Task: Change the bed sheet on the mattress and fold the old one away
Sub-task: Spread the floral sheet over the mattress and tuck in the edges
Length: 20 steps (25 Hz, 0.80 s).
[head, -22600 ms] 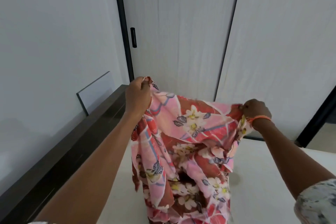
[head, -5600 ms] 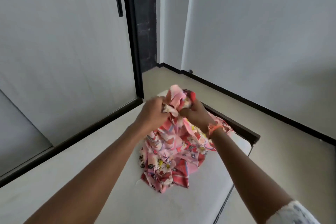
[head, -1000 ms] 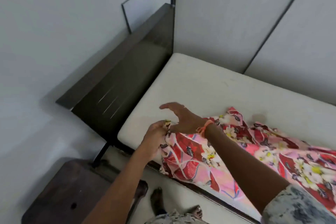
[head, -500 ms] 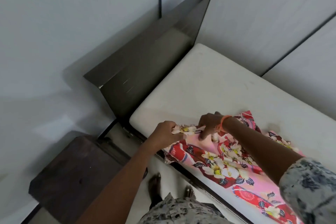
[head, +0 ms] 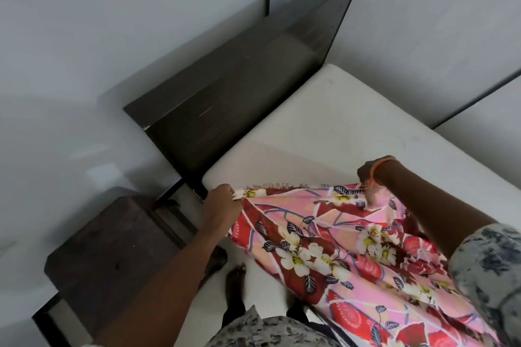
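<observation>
Over the mattress's (head: 352,127) near corner, your left hand (head: 222,200) pinches the floral sheet's (head: 324,239) edge while your right hand (head: 369,175) grips it farther right, stretching it taut by the headboard (head: 239,87).

You are standing in a home bedroom: a bare white mattress (head: 352,127) lies against a dark wooden headboard (head: 239,87) in a corner of plain pale walls (head: 84,36), with a dark wooden bedside table (head: 112,256) just beside the bed.
</observation>
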Motion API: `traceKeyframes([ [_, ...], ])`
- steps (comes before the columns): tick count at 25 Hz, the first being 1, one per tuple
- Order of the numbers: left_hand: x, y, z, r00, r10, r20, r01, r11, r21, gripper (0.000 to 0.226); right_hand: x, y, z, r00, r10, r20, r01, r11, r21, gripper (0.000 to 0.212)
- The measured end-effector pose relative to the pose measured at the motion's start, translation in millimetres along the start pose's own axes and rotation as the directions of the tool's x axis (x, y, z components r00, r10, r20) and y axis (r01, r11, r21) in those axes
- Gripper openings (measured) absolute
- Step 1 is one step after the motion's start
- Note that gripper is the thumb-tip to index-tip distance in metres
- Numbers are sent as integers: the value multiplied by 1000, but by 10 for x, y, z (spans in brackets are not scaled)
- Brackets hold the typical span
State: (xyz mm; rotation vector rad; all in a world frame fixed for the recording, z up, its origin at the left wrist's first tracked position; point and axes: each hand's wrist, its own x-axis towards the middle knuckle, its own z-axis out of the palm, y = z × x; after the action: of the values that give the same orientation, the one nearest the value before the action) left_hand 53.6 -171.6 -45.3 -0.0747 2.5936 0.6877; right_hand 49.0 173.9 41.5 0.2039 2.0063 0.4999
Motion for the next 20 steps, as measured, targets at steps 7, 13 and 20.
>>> traceKeyframes([
  [7, -63, 858, 452, 991, 134, 14, -134, 990, 31, 49, 431, 685, 606, 908, 89, -409, 83, 920, 384, 39],
  [13, -426, 1954, 1143, 865, 453, 218, -464, 886, 0, 56, -198, 179, 1136, 579, -469, -667, 807, 450, 383, 25],
  [20, -722, 2175, 1160, 935, 348, -68, -341, 935, 96, 21, 163, 987, 1664, 899, -388, -206, 439, 811, 388, 47],
])
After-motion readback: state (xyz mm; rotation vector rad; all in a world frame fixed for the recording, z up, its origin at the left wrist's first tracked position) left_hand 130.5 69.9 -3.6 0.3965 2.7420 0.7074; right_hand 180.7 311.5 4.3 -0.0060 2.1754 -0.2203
